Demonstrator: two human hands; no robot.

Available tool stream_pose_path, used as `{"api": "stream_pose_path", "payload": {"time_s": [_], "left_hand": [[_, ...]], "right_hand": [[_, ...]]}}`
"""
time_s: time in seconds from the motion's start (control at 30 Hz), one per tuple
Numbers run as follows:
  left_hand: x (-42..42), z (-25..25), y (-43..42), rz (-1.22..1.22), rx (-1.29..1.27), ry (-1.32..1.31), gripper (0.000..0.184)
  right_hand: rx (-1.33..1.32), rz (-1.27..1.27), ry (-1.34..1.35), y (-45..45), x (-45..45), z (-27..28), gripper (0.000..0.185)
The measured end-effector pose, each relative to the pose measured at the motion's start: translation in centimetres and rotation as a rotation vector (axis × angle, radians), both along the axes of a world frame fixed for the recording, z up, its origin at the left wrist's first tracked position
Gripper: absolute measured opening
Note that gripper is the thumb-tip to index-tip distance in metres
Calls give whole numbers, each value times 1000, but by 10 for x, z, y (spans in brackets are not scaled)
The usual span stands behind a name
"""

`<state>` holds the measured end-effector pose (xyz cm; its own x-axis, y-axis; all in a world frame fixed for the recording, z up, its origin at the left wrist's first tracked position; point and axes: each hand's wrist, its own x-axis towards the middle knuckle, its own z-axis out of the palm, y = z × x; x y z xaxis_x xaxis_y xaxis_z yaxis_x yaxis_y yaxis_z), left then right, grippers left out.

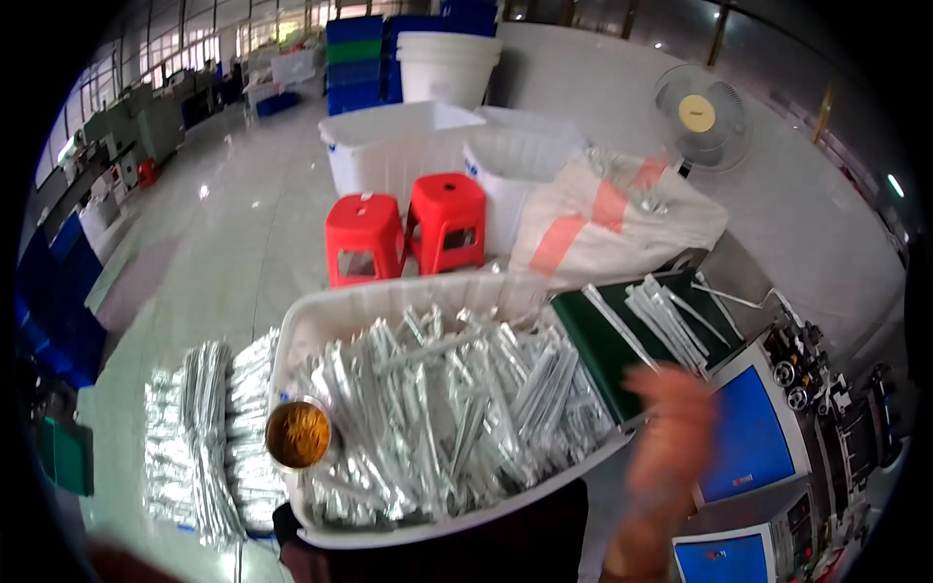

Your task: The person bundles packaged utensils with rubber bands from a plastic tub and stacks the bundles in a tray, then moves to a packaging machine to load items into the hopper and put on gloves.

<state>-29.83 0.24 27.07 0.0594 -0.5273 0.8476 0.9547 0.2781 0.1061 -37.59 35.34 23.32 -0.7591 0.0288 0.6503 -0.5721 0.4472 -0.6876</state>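
My right hand (675, 413), smeared by motion, is by the near edge of a dark green board (607, 340), close to the silver foil-wrapped sticks (671, 321) lying on it. Its fingers are too blurred to show whether they hold anything. A large white tub (301, 321) in front of me is heaped with similar thin silver packets (437, 408). My left hand does not show; a dark blur sits at the bottom left edge. On the tub's left rim is a round metal cup (275, 452) with orange-brown contents.
Bundled silver packets (199, 437) are stacked left of the tub. Two red stools (364, 233), white bins (389, 146) and a woven sack (573, 209) stand beyond it. At right are a machine with blue panels (748, 442) and a fan (697, 114).
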Motion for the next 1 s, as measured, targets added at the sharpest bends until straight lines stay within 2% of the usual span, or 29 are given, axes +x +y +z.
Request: {"api": "stream_pose_path", "payload": {"time_s": [0.03, 0.07, 0.1, 0.13, 0.17, 0.2, 0.27, 0.3, 0.33, 0.43, 0.5, 0.63, 0.7, 0.73, 0.8, 0.83, 0.87, 0.93, 1.0], "left_hand": [[-5, -53, -23, 177, -156, -506, 26], [-10, -107, -47, 350, -410, -888, 29], [-9, -144, -26, 199, -117, -1205, 29], [-7, -208, -32, 488, -360, -1135, 22], [16, -186, -6, 214, -292, -1690, 22], [21, -214, 3, 337, -531, -1500, 28], [22, -238, 9, 336, -921, -1296, 22], [23, -254, 10, 357, -1002, -1325, 21], [24, -269, 9, 379, -1080, -1344, 20], [16, -276, 13, 485, -1118, -1393, 18], [13, -279, 14, 494, -1100, -1391, 15], [13, -280, 13, 455, -1080, -1306, 16], [14, -285, 13, 472, -1080, -1330, 14], [13, -284, 13, 495, -1066, -1301, 13], [13, -279, 14, 467, -1071, -1389, 14], [15, -282, 14, 480, -1065, -1379, 13], [15, -285, 13, 492, -1061, -1364, 13], [15, -286, 15, 520, -1038, -1315, 12], [15, -283, 15, 487, -1051, -1341, 12]], "right_hand": [[-273, 140, 54, -13, -39, -37, 34], [-264, -61, -250, 4, -69, -125, 38], [-227, -210, -540, 18, -87, -184, 51], [97, -413, -558, 38, -101, -240, 64], [198, -528, -612, 56, -116, -293, 69], [305, -636, -673, 68, -125, -325, 74], [538, -708, -928, 68, -130, -286, 78], [653, -804, -985, 75, -139, -309, 79], [618, -824, -991, 83, -145, -329, 82], [664, -781, -1115, 79, -161, -303, 80], [744, -583, -1387, 69, -168, -272, 79], [723, -557, -1337, 49, -160, -274, 79], [769, -643, -890, 33, -148, -282, 78], [771, -633, -892, 27, -146, -296, 78], [561, -732, -681, 7, -151, -307, 76], [507, -679, -921, 3, -158, -308, 84], [496, -673, -911, -9, -165, -313, 84], [541, -852, -1080, -32, -184, -328, 96], [516, -849, -1148, -45, -186, -311, 98]]}}
